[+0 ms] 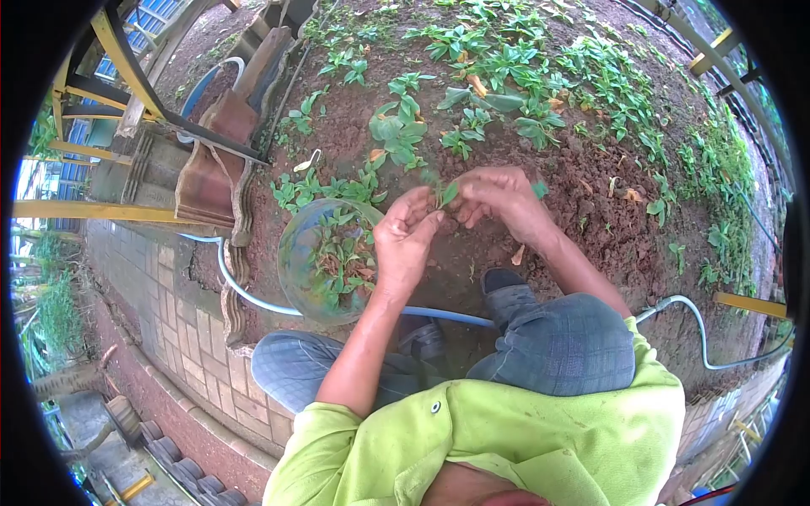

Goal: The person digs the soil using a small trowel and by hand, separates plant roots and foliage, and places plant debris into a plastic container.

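My left hand (406,243) is closed on a small green seedling (445,195), its thumb and fingers pinching the leaves. Just to the right, my right hand (499,202) has its fingers curled by the same seedling; whether they grip part of it is too small to tell. Both hands are above the brown soil (456,274), nearly touching each other. Left of my left wrist stands a clear round tub (297,271) with pulled green plants (342,261) and some brown leaves in it.
Leafy plants (506,76) grow over the soil bed ahead. A blue hose (261,302) runs behind the tub and past my knees. Roof tiles (215,173) and a brick path (194,337) lie at left; yellow bars (101,211) cross the far left.
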### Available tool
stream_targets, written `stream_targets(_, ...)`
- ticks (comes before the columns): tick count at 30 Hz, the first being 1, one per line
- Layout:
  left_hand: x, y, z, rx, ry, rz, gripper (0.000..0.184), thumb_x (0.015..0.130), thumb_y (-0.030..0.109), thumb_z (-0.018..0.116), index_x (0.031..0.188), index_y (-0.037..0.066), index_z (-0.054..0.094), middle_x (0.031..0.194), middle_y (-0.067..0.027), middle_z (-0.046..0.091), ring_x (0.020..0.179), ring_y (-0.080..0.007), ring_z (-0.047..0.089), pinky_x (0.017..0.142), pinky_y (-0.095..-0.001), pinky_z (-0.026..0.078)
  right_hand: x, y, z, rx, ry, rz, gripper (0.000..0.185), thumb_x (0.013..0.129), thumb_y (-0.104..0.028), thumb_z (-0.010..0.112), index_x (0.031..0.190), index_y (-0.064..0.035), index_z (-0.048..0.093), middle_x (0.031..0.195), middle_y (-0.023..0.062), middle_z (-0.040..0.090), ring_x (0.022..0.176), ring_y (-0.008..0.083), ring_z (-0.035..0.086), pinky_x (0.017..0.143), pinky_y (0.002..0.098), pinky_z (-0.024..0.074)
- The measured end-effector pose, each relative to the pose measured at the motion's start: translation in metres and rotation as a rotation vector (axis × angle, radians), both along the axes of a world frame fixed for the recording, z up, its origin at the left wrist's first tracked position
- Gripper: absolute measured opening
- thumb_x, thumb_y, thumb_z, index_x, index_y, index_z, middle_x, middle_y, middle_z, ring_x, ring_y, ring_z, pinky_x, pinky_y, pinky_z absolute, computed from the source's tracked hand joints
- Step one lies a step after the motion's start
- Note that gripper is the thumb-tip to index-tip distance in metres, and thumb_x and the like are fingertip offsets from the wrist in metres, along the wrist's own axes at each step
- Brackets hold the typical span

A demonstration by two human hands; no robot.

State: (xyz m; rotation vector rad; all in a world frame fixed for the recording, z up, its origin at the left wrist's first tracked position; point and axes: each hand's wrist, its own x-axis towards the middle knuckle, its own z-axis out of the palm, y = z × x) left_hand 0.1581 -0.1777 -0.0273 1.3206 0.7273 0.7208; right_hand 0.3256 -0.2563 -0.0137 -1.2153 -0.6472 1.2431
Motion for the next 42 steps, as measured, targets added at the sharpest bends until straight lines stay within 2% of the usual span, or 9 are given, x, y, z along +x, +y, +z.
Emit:
stream_targets(5, -0.005, 0.006, 0.002, -0.218, -0.007, -0.081, 0.023, 0.083, -0.008, 0.062, 0.106, -0.007, 0.061, 0.097, -0.0100, 0.067, 0.085, -0.0163, 0.066, 0.079, -0.0317, 0.058, -0.004, -0.001, 0.001, -0.033, -0.153, -0.006, 0.023, 0.083, -0.011, 0.069, 0.101, 0.0033, 0.067, 0.084, 0.0072, 0.068, 0.070, 0.0092, 0.062, 0.058, 0.0236, 0.0502)
stream_targets(10, -0.004, 0.009, -0.002, -0.362, -0.024, -0.125, 0.018, 0.085, -0.006, 0.060, 0.104, -0.007, 0.062, 0.095, -0.0104, 0.067, 0.082, -0.0190, 0.067, 0.079, -0.0349, 0.059, 0.002, 0.001, -0.009, -0.028, -0.336, -0.038, 0.022, 0.080, -0.002, 0.067, 0.101, 0.0016, 0.069, 0.090, 0.0049, 0.066, 0.076, 0.0101, 0.060, 0.066, 0.0245, 0.0487)
stream_targets(22, -0.007, 0.013, -0.006, -0.608, -0.153, -0.194, 0.017, 0.088, 0.000, 0.059, 0.103, -0.007, 0.061, 0.100, -0.0188, 0.067, 0.091, -0.0311, 0.068, 0.080, -0.0401, 0.059, 0.007, 0.002, -0.011, -0.042, -0.080, -0.201, 0.010, 0.082, -0.004, 0.063, 0.087, 0.0008, 0.071, 0.082, 0.0074, 0.068, 0.068, 0.0106, 0.060, 0.061, 0.0253, 0.0480)
stream_targets(26, -0.008, 0.015, -0.003, -0.670, -0.200, -0.200, 0.019, 0.090, 0.002, 0.056, 0.106, -0.007, 0.060, 0.105, -0.0218, 0.065, 0.095, -0.0300, 0.067, 0.083, -0.0373, 0.058, 0.023, -0.001, -0.002, -0.024, -0.185, -0.265, 0.007, 0.081, -0.004, 0.065, 0.081, -0.0021, 0.071, 0.080, 0.0090, 0.070, 0.064, 0.0120, 0.062, 0.059, 0.0268, 0.0522)
stream_targets(28, -0.009, 0.017, -0.002, -0.689, -0.237, -0.195, 0.020, 0.090, 0.002, 0.055, 0.107, -0.008, 0.059, 0.108, -0.0237, 0.064, 0.098, -0.0317, 0.066, 0.085, -0.0383, 0.057, 0.057, -0.010, 0.013, 0.135, -0.405, -0.471, 0.013, 0.084, -0.002, 0.059, 0.083, -0.0031, 0.071, 0.086, 0.0095, 0.070, 0.065, 0.0139, 0.063, 0.061, 0.0279, 0.0532)
stream_targets(32, -0.011, 0.019, 0.000, -0.730, -0.310, -0.157, 0.023, 0.090, 0.001, 0.055, 0.110, -0.010, 0.057, 0.114, -0.0285, 0.060, 0.106, -0.0358, 0.062, 0.091, -0.0415, 0.055, 0.149, -0.022, 0.010, 0.208, 0.183, -1.348, 0.032, 0.098, -0.017, 0.047, 0.111, 0.0121, 0.053, 0.091, 0.0181, 0.062, 0.079, 0.0198, 0.060, 0.070, 0.0344, 0.0529)
stream_targets(38, -0.016, 0.027, -0.003, -0.604, -0.265, -0.139, 0.023, 0.087, 0.000, 0.058, 0.109, -0.006, 0.060, 0.111, -0.0248, 0.063, 0.104, -0.0366, 0.063, 0.088, -0.0405, 0.056, 0.096, -0.024, -0.049, -0.279, -0.036, -0.612, 0.025, 0.089, -0.016, 0.058, 0.100, 0.0051, 0.066, 0.088, 0.0118, 0.067, 0.081, 0.0179, 0.064, 0.069, 0.0285, 0.0524)
stream_targets(40, -0.028, 0.038, 0.008, -0.480, 0.009, -0.033, 0.022, 0.085, 0.002, 0.061, 0.107, -0.003, 0.064, 0.105, -0.0212, 0.066, 0.094, -0.0325, 0.068, 0.080, -0.0380, 0.059, 0.078, -0.012, -0.087, -0.401, -0.233, -0.390, 0.022, 0.083, -0.017, 0.061, 0.093, 0.0014, 0.068, 0.083, 0.0152, 0.069, 0.075, 0.0255, 0.066, 0.065, 0.0336, 0.0530)
stream_targets(42, -0.062, 0.058, 0.002, -0.022, 0.416, 0.065, 0.029, 0.081, 0.009, 0.069, 0.106, -0.004, 0.064, 0.100, -0.0223, 0.068, 0.083, -0.0333, 0.069, 0.075, -0.0382, 0.058, 0.079, -0.003, -0.122, -0.241, -0.985, -0.195, 0.024, 0.080, -0.017, 0.058, 0.093, -0.0003, 0.069, 0.083, 0.0227, 0.067, 0.077, 0.0376, 0.065, 0.068, 0.0427, 0.0529)
